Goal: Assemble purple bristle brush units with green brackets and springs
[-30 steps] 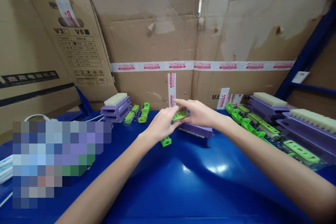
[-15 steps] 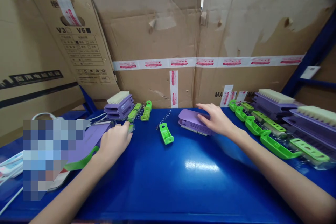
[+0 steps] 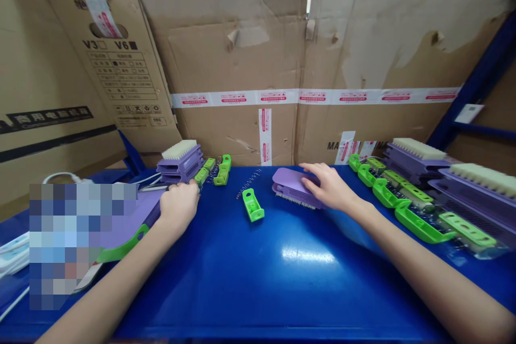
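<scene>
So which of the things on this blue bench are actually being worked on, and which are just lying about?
In hand:
left hand on a purple flat piece
right hand on the purple plastic brush body

Lying about:
loose green plastic clip
thin metal spring
stacked bristled purple brushes
row of green handles

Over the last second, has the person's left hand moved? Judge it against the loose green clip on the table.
Yes. The left hand has gone from beside the green clip leftwards to the purple piece at the table's left.
</scene>
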### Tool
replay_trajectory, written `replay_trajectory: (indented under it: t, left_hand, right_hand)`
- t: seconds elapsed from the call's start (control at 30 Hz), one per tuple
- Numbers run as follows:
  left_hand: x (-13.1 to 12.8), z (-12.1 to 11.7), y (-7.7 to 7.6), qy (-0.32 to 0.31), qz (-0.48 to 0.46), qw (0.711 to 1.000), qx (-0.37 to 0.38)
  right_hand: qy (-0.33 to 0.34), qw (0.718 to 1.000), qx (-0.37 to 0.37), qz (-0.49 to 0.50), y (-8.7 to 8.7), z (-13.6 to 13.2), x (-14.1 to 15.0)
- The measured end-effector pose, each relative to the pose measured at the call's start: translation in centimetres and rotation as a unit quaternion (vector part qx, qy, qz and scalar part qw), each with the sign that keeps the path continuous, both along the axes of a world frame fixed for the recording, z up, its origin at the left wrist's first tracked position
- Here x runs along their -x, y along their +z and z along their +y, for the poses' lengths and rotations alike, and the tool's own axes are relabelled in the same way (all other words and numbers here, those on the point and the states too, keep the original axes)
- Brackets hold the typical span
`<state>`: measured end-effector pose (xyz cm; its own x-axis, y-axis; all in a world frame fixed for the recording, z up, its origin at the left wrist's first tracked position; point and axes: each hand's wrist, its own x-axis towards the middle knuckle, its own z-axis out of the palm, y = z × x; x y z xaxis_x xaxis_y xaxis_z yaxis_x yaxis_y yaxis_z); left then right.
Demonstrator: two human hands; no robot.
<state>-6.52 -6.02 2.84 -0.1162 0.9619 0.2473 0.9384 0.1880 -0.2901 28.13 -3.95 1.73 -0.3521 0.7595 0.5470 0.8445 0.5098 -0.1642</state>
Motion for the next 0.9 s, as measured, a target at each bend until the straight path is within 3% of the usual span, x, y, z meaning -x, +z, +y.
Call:
replay_trajectory:
  t: [0.13,0.27,0.43,0.57,0.63,0.73,0.9]
  left_hand:
    - [-0.4,0.1,0.3,0.001,0.01,1.0,-0.021]
    - [-2.6,0.6,1.2,-0.08,-0.014,0.995,-0.057]
    - [-6.7,4.7,2.7,-0.154,-0.141,0.977,0.03]
    - [-9.2,8.4,2.1,-0.175,-0.166,0.961,0.137]
    - [-9.6,9.2,1.6,-0.187,-0.162,0.957,0.154]
    - [-8.5,9.0,1.7,-0.193,-0.161,0.96,0.124]
    - [-2.5,5.8,3.6,-0.19,-0.152,0.97,0.008]
  right_hand:
    - [0.004,1.0,-0.003,0.005,-0.1,0.1,0.0]
    - [0.003,1.0,-0.003,0.01,-0.2,0.2,0.0]
    - [-0.005,1.0,0.011,0.024,-0.2,-0.1,0.3]
    - [-0.005,0.999,0.011,0.032,-0.2,-0.3,0.1]
    - [-0.005,0.999,0.008,0.034,-0.3,-0.3,-0.1]
    - [-0.008,0.999,0.007,0.033,-0.3,-0.3,-0.4]
    - [-0.011,1.0,0.002,0.022,-0.2,-0.2,-0.3]
